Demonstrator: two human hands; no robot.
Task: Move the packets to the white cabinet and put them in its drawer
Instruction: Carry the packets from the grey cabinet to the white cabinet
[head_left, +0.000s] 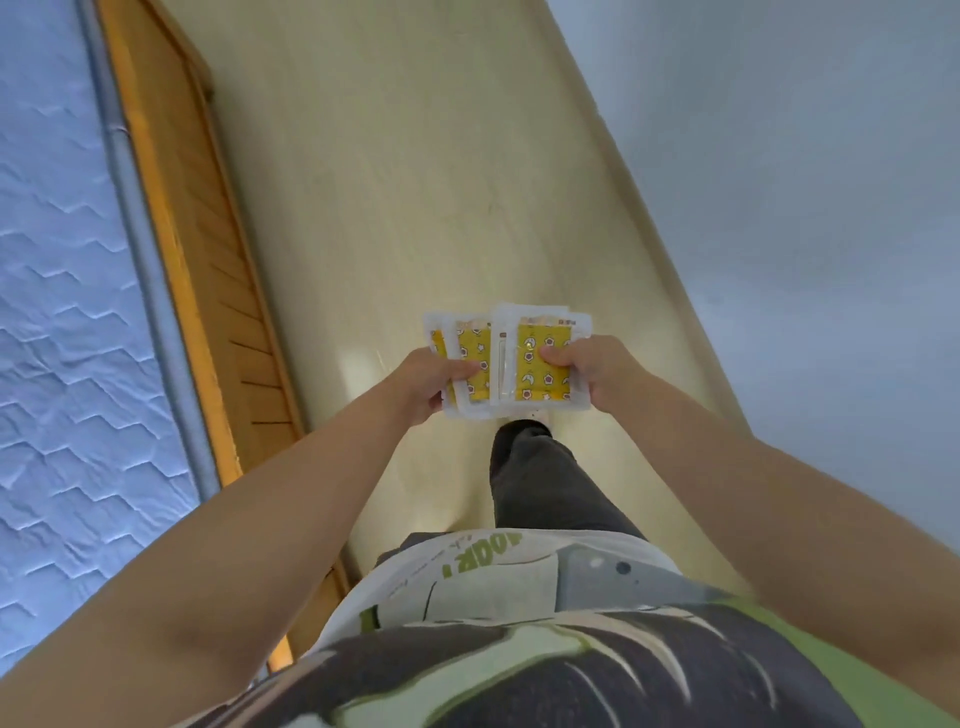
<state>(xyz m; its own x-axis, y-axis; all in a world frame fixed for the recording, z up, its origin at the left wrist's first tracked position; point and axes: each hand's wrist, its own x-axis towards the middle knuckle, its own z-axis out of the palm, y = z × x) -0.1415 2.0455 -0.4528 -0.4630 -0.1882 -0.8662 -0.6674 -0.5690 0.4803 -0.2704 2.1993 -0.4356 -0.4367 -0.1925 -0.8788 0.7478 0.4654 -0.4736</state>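
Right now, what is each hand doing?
Left hand: holding packets, thumb on top.
Right hand: holding another stack of packets, thumb on top.

Pale floor (405, 182) bears a wooden bed frame (197, 234).

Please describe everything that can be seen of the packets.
The packets are flat, clear-looking plastic sleeves with white edges and yellow inserts printed with stars and moons. Several overlap in a loose fan; the exact number is unclear. They are held above the pale floor, the left hand gripping the left ones, the right hand the right ones, thumbs on top.
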